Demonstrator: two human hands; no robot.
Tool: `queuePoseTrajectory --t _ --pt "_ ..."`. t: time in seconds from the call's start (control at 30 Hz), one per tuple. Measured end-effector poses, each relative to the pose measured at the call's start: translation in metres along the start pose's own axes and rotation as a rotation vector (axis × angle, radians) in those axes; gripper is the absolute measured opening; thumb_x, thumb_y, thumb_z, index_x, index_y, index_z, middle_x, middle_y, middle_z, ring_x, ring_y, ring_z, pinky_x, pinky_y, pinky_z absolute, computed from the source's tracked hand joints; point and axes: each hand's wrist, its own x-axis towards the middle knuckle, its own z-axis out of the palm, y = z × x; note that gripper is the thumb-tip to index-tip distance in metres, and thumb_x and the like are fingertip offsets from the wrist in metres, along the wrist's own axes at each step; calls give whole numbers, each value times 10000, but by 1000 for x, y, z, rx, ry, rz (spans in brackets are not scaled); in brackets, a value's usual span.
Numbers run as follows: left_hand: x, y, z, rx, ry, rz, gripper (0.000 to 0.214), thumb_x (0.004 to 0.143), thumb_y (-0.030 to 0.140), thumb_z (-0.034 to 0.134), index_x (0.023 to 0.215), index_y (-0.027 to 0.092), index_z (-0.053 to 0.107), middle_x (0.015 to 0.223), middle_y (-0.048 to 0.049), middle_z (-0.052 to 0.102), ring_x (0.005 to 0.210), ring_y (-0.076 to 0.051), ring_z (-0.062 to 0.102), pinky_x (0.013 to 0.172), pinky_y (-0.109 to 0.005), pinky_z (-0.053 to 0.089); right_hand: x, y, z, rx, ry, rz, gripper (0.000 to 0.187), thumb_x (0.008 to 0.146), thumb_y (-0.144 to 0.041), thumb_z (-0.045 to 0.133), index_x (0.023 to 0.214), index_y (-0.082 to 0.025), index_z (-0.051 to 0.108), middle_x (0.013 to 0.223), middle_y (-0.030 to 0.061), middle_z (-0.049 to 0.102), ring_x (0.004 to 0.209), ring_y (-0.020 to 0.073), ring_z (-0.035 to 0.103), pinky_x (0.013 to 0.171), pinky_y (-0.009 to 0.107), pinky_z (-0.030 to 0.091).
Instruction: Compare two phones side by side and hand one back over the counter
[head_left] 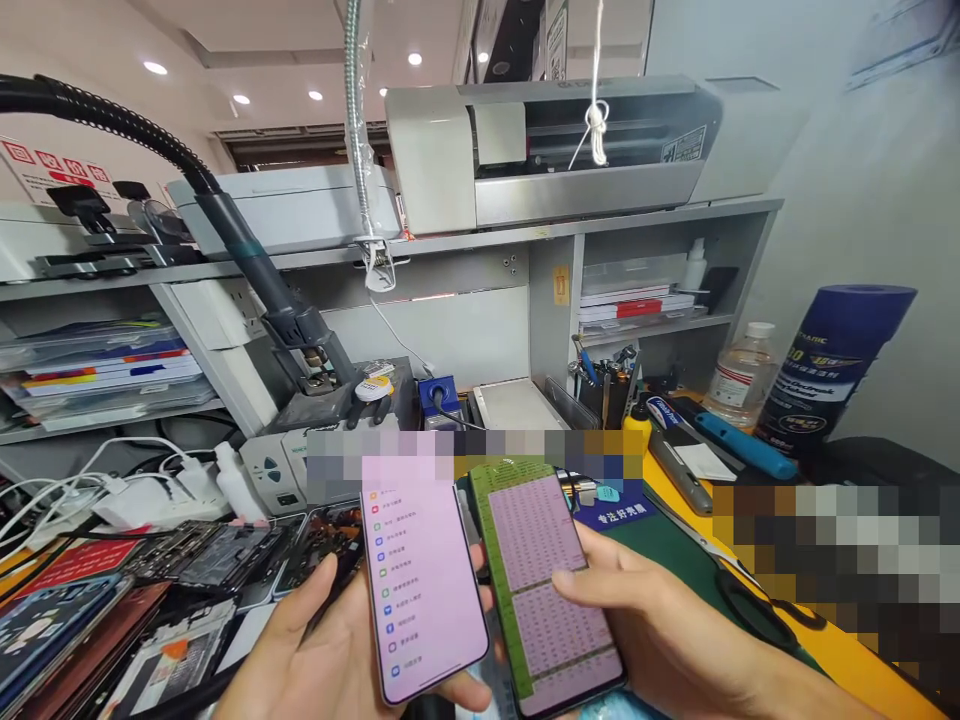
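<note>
My left hand (315,650) holds a lit phone (420,580) upright, its pale pink screen showing a list of menu items. My right hand (660,630) grips a second phone (547,590) right beside the first, thumb resting on its screen. That screen shows a green frame around pink grid blocks. The two phones stand side by side and nearly touch, above the front of the workbench.
Stacks of dismantled phones and screens (150,590) lie at the left. A black flexible hose (225,230) arches over the bench. A tool holder (611,385), a clear bottle (742,375), a dark blue can (832,365) and scissors (750,600) sit on the green mat (675,560) to the right.
</note>
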Motion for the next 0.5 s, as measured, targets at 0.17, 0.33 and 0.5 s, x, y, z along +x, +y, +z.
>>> queuePoseTrajectory --t 0.17,0.33,0.5 --pt "1 -3 4 -22 16 29 651 855 540 433 1331 107 537 1227 -224 625 878 -391 652 887 -559 431 1 1 0 -4 -11 -6 420 936 -151 502 1352 -215 499 1106 112 681 975 265 680 696 329 569" --pt "2 -5 7 -52 56 106 620 875 491 399 1295 63 557 1221 -257 614 854 -399 653 858 -599 459 2 2 -3 -34 -8 13 479 910 -122 518 1374 -233 467 1096 106 678 876 257 695 601 333 587" --pt "3 -6 8 -77 -4 94 686 911 542 255 1343 70 504 1226 -242 611 898 -371 640 885 -545 448 1 0 0 -74 27 37 411 928 -168 517 1337 -200 509 1117 136 678 932 271 679 623 329 571"
